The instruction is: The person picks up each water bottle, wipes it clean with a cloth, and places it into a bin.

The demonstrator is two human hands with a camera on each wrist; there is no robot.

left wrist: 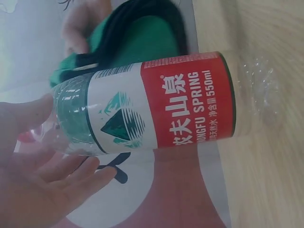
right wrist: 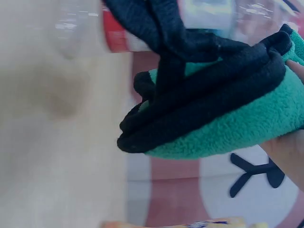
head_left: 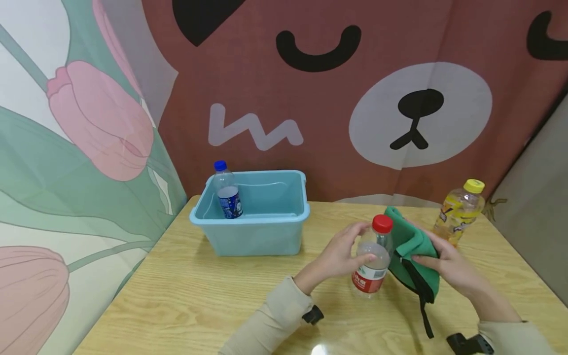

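Note:
In the head view my left hand (head_left: 339, 254) grips the upper part of a clear water bottle (head_left: 370, 273) with a red cap and a red-and-white label. The bottle is upright; whether its base touches the table I cannot tell. The left wrist view shows the thumb and fingers on opposite sides of the bottle (left wrist: 161, 104). My right hand (head_left: 448, 261) holds a folded green cloth (head_left: 414, 241) with black edging just right of the bottle. A black strap dangles from the cloth, whose fluffy side (right wrist: 237, 128) fills much of the right wrist view.
A light blue bin (head_left: 257, 236) stands at the back left of the wooden table (head_left: 213, 296). Inside it a blue-capped bottle (head_left: 229, 197) leans at the left. A yellow-capped bottle (head_left: 459, 212) stands at the back right, beyond my right hand. A printed curtain (head_left: 328, 113) hangs behind.

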